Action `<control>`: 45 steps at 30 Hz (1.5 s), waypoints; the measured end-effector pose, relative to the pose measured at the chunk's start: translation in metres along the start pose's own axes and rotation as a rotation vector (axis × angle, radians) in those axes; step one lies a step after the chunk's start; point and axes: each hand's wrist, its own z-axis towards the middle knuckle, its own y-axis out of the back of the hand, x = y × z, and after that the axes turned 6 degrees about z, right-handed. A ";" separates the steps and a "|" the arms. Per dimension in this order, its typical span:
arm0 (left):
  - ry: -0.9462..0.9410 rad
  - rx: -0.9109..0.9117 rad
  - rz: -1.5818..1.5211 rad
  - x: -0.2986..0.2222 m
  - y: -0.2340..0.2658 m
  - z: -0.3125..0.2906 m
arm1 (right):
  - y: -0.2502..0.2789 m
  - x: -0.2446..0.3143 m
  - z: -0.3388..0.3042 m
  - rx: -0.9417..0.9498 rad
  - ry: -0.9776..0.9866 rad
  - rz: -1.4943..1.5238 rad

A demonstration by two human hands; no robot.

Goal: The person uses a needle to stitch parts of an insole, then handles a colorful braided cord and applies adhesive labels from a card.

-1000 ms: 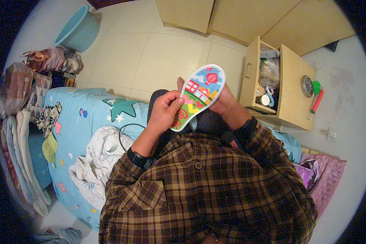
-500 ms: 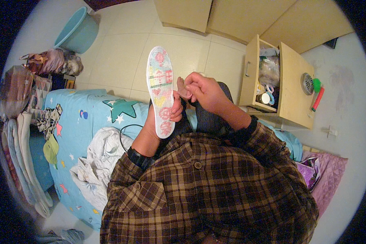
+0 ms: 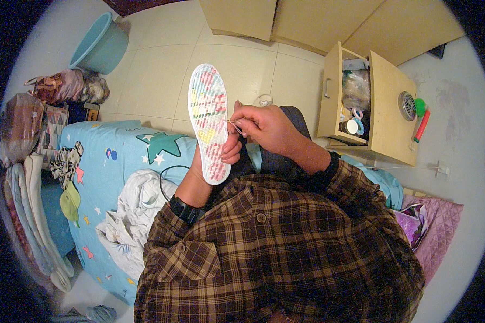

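Note:
My left hand grips a white-rimmed insole from underneath, its fingers wrapped over the right edge. Pink, red, yellow, green and blue cross-stitch patterns cover the upper face. The insole stands lengthwise, its top leaning a little left. Close against the right edge, my right hand is pinched closed on a thin pale thread, which curves between fingertips and insole. Whether a needle is in the fingers is too small to tell.
A blue bed cover with a crumpled white cloth lies left. A blue bucket stands at the back left. On the right is a wooden cabinet with a filled open drawer. A white round object lies beyond my knees.
My right hand has come slightly left and down to the insole's edge, and the thin thread now shows. The insole's upper end has tipped slightly left.

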 end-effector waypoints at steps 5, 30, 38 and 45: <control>0.031 0.013 -0.009 0.000 0.006 0.000 | 0.000 0.002 -0.001 -0.009 0.003 0.035; -0.121 -0.602 0.859 0.000 -0.014 0.002 | 0.000 -0.036 -0.001 -0.219 -0.075 0.096; -0.197 -0.674 0.999 0.002 -0.017 0.004 | 0.010 -0.004 0.001 -0.244 0.268 -0.326; -0.151 -0.593 1.062 0.005 -0.026 0.005 | 0.001 -0.003 0.004 -0.083 0.455 -0.522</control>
